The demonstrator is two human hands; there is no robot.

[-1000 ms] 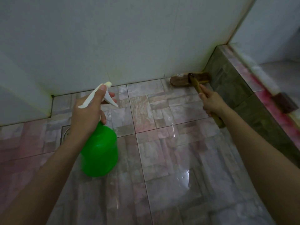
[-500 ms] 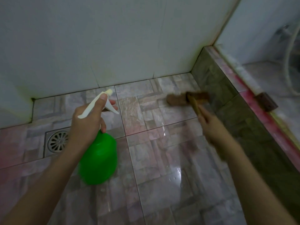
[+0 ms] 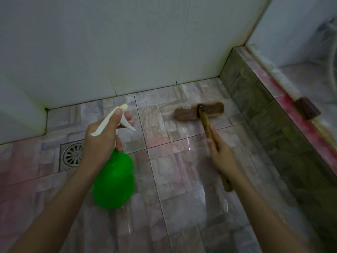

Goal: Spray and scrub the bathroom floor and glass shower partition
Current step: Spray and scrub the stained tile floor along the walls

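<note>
Brush head: wooden scrub brush (image 3: 199,111) lies flat on the floor tiles (image 3: 182,179), now well clear of the back wall (image 3: 127,52) and near the low tiled curb (image 3: 255,99); a second ago it was jammed into the corner where wall and curb meet
Right hand: right hand (image 3: 221,157) is closed around the brush's wooden handle, about midway along, and has drawn the head back toward the body
Left hand: left hand (image 3: 102,139) grips the neck of the green spray bottle (image 3: 114,181), index finger along the white trigger head, held in much the same pose as before
Floor: wet sheen on the tiles ahead of the right arm; round drain (image 3: 73,155) sits just left of the bottle
Meaning: judged a scrubbing stroke pulled out of the corner, so floor work is under way
Glass partition: not clearly in view, apparently not started
</note>
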